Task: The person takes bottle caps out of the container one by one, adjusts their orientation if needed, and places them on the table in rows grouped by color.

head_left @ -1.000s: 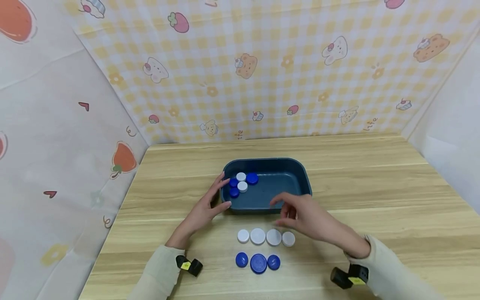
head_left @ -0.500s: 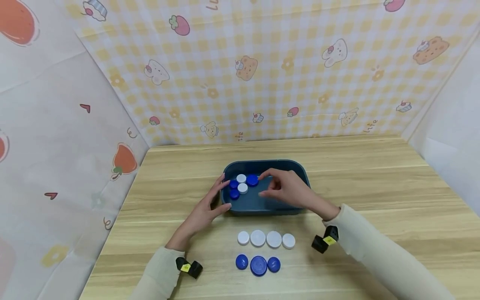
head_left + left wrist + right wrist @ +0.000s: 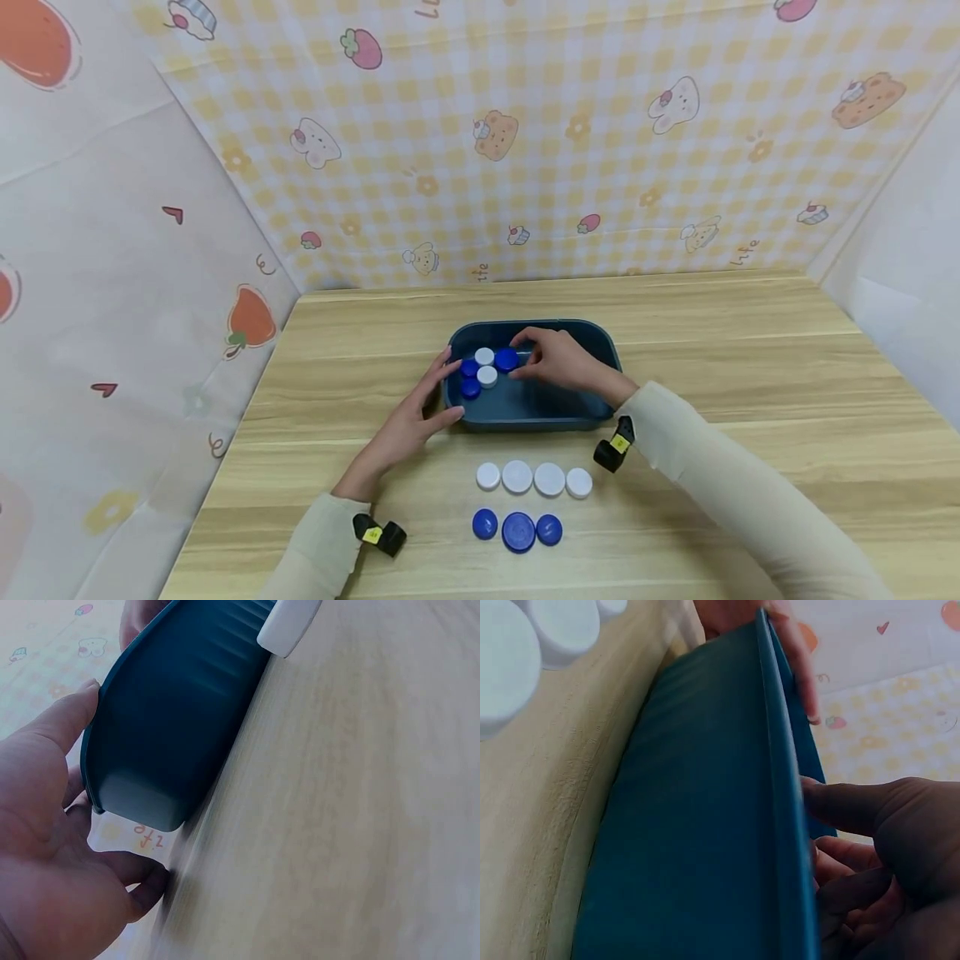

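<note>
A dark teal tray [image 3: 570, 404] on the wooden table holds several blue and white bottle caps at its left end. My left hand [image 3: 405, 425] rests at the tray's left end, fingers spread; in the left wrist view its thumb [image 3: 71, 712] touches the rim. Inside the tray, my right hand [image 3: 562, 360] has its thumb and index finger on either side of the large blue bottle cap [image 3: 507, 360]. That cap lies on the tray's floor beside a white cap [image 3: 484, 357]. The tray wall [image 3: 697, 795] hides these fingertips in the right wrist view.
Before the tray lies a row of white bottle caps [image 3: 517, 477], two larger ones between two smaller. Nearer the person is a row of three blue caps [image 3: 518, 532], the largest in the middle. A patterned cloth [image 3: 570, 167] stands behind the table [image 3: 360, 350].
My right hand has moved left and forward, from the tray's front edge to the large blue bottle cap inside. The left hand and the caps stay in place.
</note>
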{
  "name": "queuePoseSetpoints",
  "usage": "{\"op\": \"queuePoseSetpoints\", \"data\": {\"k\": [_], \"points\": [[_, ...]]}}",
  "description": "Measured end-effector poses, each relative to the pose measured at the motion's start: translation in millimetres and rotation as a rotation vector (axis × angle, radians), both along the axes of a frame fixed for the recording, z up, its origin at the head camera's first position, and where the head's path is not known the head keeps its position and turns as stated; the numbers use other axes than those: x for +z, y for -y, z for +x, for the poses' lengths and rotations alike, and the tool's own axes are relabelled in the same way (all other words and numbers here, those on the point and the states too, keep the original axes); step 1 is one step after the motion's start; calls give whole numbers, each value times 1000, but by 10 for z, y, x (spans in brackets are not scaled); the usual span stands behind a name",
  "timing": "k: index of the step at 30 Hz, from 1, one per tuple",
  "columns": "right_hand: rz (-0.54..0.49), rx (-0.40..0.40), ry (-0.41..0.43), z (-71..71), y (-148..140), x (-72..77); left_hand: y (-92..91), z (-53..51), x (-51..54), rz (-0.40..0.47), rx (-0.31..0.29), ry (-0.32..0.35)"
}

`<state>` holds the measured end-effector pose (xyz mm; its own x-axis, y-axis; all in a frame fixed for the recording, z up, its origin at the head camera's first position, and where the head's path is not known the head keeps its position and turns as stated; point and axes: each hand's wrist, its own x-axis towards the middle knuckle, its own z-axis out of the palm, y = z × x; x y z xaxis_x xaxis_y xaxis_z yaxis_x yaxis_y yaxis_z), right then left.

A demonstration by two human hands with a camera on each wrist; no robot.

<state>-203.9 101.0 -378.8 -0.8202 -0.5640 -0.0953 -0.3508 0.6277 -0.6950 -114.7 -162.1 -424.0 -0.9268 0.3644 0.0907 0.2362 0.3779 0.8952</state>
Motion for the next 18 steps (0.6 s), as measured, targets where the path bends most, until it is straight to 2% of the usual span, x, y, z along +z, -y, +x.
{"op": "queuePoseSetpoints", "data": {"k": [6, 10, 18], "points": [[40, -24, 64, -74, 54, -50, -52, 95, 245, 18, -13, 21], [51, -41, 78, -115, 76, -86, -59, 109, 276, 25, -17, 18], [62, -35, 101, -176, 140, -161, -57, 117, 263, 27, -19, 20]]}}
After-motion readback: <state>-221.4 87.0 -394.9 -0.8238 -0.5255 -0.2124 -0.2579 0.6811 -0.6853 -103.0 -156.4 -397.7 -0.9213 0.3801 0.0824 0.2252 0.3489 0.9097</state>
